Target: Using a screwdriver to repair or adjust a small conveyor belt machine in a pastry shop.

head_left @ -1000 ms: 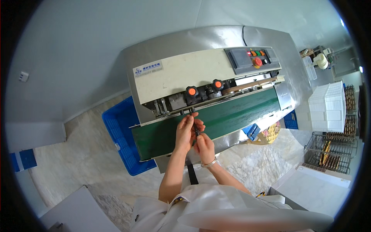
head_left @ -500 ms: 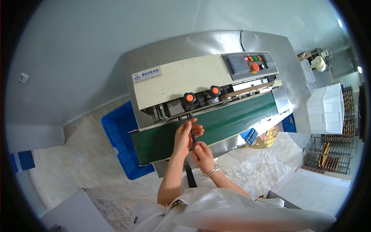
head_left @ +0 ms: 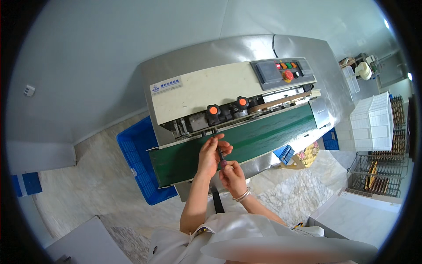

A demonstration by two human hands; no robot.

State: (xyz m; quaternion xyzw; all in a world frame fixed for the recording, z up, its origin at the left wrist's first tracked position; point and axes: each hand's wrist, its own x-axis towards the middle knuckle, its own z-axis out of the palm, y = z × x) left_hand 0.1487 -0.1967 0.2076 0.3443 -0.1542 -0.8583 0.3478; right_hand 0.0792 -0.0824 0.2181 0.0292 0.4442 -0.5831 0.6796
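Observation:
My left hand (head_left: 209,155) is over the green conveyor belt (head_left: 272,127) of a cream-coloured band sealing machine (head_left: 211,90). Its thumb and forefinger close on the dark shaft of a screwdriver (head_left: 220,152), while the other fingers curl loosely beside it. Just below, at the belt's near edge, my right hand (head_left: 232,178) pinches the screwdriver's purple end. The far tip points at the machine's front edge, below two black knobs (head_left: 213,110) with orange caps; its exact contact there is hidden by my fingers.
A control panel (head_left: 281,72) with a red button sits at the machine's right end. Under the belt's left end stands a blue crate (head_left: 136,163). White crates (head_left: 371,123) and a wire rack (head_left: 380,174) are at the right. A patterned stool (head_left: 307,156) stands beyond the steel table.
My right hand has turned slightly and shifted a little right, and more of the screwdriver's purple end shows. My left hand keeps its place on the shaft.

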